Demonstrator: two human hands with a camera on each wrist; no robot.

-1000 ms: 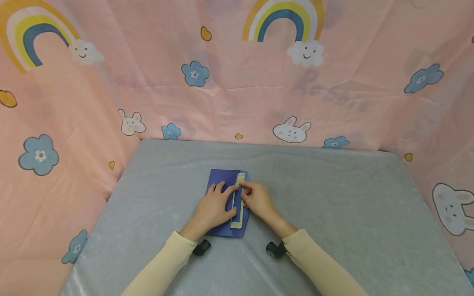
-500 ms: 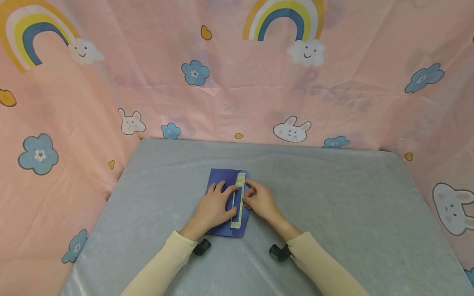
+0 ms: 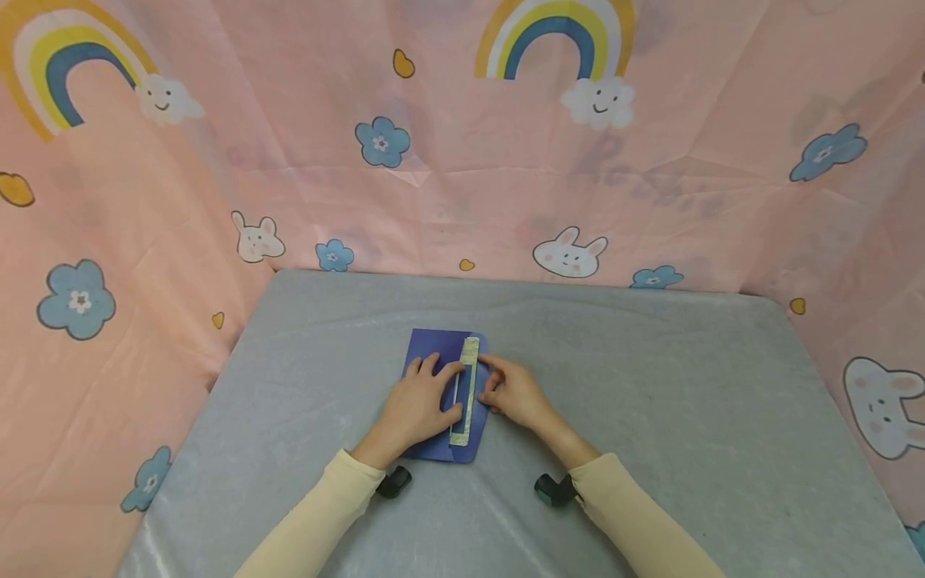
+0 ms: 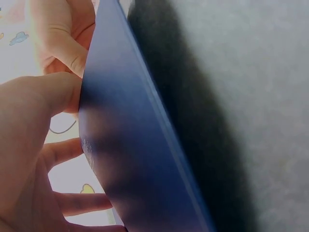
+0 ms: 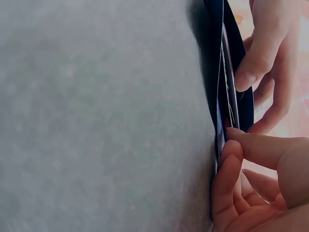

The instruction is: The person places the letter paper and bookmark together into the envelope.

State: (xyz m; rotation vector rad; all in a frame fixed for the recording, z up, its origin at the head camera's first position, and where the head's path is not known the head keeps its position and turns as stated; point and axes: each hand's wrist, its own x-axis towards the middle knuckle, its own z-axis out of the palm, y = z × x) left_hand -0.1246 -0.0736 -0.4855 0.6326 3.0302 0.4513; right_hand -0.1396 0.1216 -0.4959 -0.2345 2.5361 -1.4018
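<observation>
A flat blue-purple envelope (image 3: 435, 343) lies on the table, its round-cornered flap (image 3: 471, 454) along the right side. Beside the flap runs a strip (image 3: 470, 351) with a speckled pale green-gold border and a blue middle. My left hand (image 3: 415, 405) rests on the envelope with fingers spread, thumb and index finger reaching onto the strip. At the right edge, my right hand (image 3: 518, 393) has its fingers bent. In the right wrist view its thumb and finger pinch the thin edge of the envelope (image 5: 218, 96), where several layers show slightly apart.
Grey cloth covers the table (image 3: 650, 385). Behind and to both sides hangs a pink curtain (image 3: 462, 201) printed with rainbows, rabbits and flowers. Small black devices (image 3: 555, 490) sit below both wrists.
My right hand has slid a little to the right, from over the strip to the flap's outer edge. The left hand and the envelope have stayed nearly still.
</observation>
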